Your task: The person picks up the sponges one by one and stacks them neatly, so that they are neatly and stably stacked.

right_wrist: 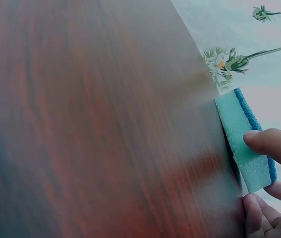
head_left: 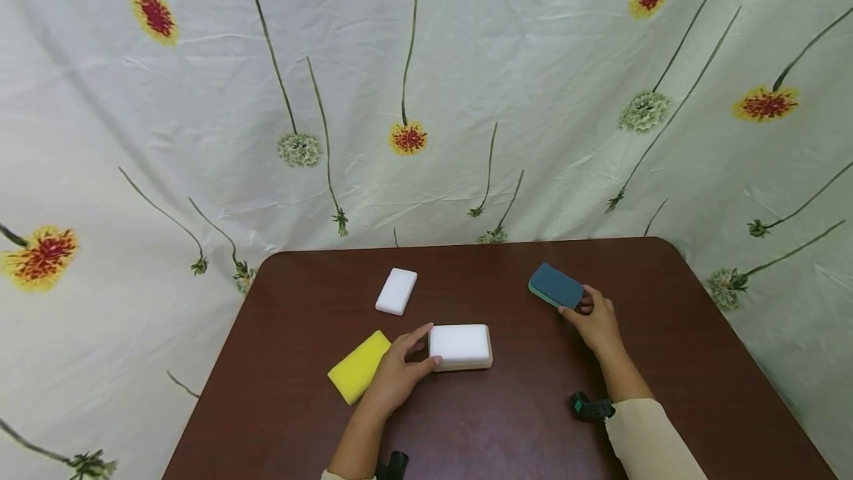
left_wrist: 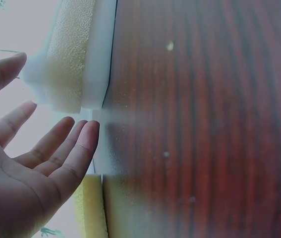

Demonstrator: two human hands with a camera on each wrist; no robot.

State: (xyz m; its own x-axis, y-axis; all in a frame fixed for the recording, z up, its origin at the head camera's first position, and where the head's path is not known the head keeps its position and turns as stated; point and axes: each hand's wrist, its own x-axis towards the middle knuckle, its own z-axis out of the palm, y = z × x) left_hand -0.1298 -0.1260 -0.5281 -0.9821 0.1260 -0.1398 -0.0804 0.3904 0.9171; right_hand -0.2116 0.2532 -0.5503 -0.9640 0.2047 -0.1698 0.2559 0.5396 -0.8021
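Note:
A blue-and-green scouring sponge (head_left: 556,285) lies at the right of the table, and my right hand (head_left: 596,323) pinches its near corner between thumb and fingers. In the right wrist view the thumb presses the green side of the scouring sponge (right_wrist: 244,141). Near the middle stands a stack of sponges with a white sponge (head_left: 460,343) on top. A tan sponge (left_wrist: 71,54) shows between white layers in the left wrist view. My left hand (head_left: 393,376) is at the stack's left end, thumb and fingers spread; whether they touch it I cannot tell.
A yellow sponge (head_left: 360,367) lies just left of my left hand, partly behind it. Farther back rests another white sponge (head_left: 396,291). The brown table (head_left: 300,302) has rounded far corners, with a flower-print cloth (head_left: 466,58) hanging behind it.

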